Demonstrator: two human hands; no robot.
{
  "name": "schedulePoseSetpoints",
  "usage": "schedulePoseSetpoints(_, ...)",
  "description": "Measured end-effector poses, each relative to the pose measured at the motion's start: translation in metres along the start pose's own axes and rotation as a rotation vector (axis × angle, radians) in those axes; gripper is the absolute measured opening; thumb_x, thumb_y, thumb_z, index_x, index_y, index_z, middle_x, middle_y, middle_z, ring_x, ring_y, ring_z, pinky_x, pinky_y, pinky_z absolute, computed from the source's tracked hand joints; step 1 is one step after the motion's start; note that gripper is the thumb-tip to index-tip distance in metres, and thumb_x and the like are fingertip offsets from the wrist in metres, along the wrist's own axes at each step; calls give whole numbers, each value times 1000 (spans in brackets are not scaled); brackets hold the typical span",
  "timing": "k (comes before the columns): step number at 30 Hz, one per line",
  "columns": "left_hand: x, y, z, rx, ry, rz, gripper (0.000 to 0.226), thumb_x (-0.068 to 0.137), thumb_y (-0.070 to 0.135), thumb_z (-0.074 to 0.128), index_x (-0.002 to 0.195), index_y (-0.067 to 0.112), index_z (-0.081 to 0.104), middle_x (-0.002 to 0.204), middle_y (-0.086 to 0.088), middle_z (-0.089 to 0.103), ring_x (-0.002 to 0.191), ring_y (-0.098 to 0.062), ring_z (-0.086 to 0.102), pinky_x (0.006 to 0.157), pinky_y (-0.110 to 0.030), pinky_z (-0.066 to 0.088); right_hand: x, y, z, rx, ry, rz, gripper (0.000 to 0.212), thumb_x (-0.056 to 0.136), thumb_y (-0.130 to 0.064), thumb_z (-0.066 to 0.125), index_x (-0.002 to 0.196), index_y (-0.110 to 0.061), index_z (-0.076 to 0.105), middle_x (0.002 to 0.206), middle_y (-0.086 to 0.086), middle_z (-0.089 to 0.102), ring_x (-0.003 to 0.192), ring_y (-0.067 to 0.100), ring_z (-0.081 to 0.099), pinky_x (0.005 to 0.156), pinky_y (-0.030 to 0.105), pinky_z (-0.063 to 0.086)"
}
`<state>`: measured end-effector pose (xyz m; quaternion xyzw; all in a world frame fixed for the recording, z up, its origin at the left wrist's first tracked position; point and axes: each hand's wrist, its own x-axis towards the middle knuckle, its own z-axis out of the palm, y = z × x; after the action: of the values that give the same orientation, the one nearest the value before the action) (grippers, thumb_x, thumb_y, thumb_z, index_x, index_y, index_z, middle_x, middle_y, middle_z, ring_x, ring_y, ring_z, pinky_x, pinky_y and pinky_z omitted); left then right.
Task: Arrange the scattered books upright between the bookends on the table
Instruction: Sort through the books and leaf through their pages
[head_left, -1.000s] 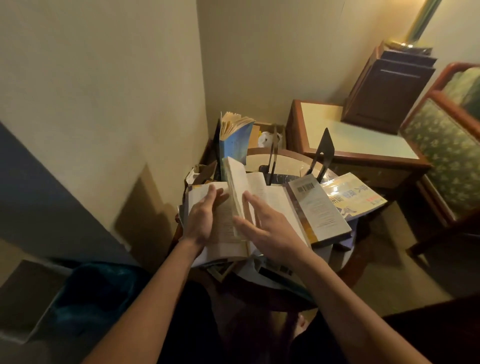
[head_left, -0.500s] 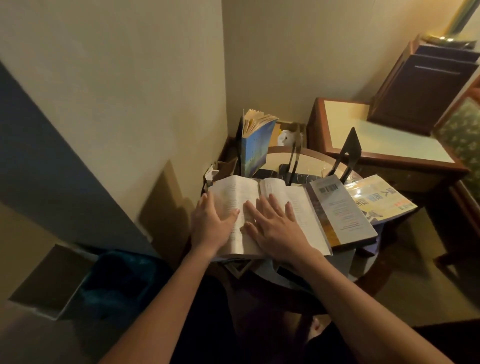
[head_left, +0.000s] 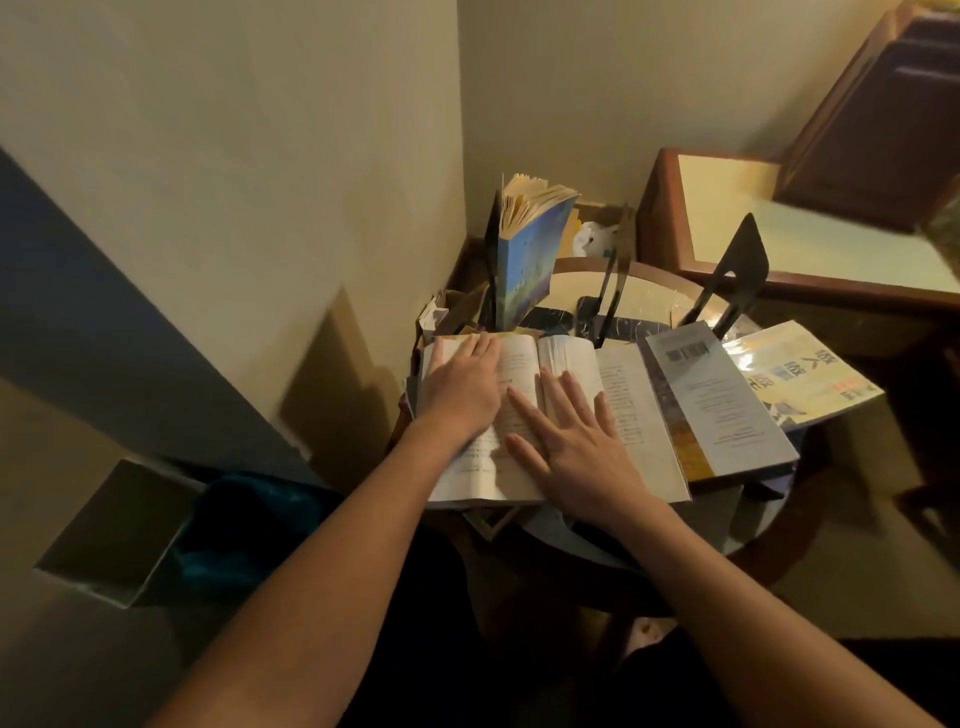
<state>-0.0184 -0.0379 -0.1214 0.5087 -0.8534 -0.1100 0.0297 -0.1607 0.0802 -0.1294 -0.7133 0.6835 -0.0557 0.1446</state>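
While your right hand (head_left: 576, 447) stays on the open book (head_left: 628, 410), your left hand (head_left: 462, 389) now presses nearer the far edge of the table (head_left: 654, 296); neither grips.

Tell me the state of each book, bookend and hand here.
open book: lying open, under both hands.
left hand: flat on the left page.
right hand: flat on the pages.
blue book: upright, pages fanned.
grey book: closed, lying flat.
yellow book: closed, lying flat.
middle bookend: upright.
right bookend: upright.
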Motion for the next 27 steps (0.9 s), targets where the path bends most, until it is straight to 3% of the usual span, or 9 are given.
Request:
schedulePoseSetpoints(5,-26,8,7,-18,22,-21,62,104,25,34,161,17,11,168,-1,18,155,-16,10,126,-51,1,0,0,2,20,7,13,60,98,-72,10,151,-56,-13,165,-8,-24,148,14,-32,121,52,-16)
schedulePoseSetpoints(9,-93,12,12,-87,116,-20,51,107,28,31,157,17,27,162,1,33,153,-12,20,126,-52,6,-1,-1,4,41,15,17,60,98,-71,11,152,-56,-11,164,-9,-26,146,13,-34,120,51,-18)
schedulePoseSetpoints(13,-123,17,7,-101,83,-56,49,108,31,30,156,22,29,161,5,32,152,-8,20,125,-48,-1,-2,-2,4,52,8,27,62,97,-71,10,154,-53,-8,165,-9,-25,147,13,-34,121,52,-17)
schedulePoseSetpoints(18,-83,14,-14,-202,-10,-108,51,109,27,34,159,30,22,164,9,21,154,-19,9,121,-43,-10,-2,-2,4,55,24,22,61,98,-71,13,153,-55,-9,165,-8,-23,147,13,-33,121,53,-16)
schedulePoseSetpoints(23,-27,11,-26,-216,-73,-140,51,110,24,31,159,32,20,168,-1,17,155,-29,7,123,-51,-8,-1,-2,2,55,13,31,62,97,-72,12,154,-53,-6,166,-8,-21,148,14,-30,121,53,-16)
schedulePoseSetpoints(27,-31,11,-6,-183,-4,-109,57,109,20,31,161,27,11,168,0,15,156,-18,6,125,-48,-9,-2,-1,3,76,27,21,62,98,-72,12,155,-53,-4,166,-8,-20,149,14,-30,121,53,-15)
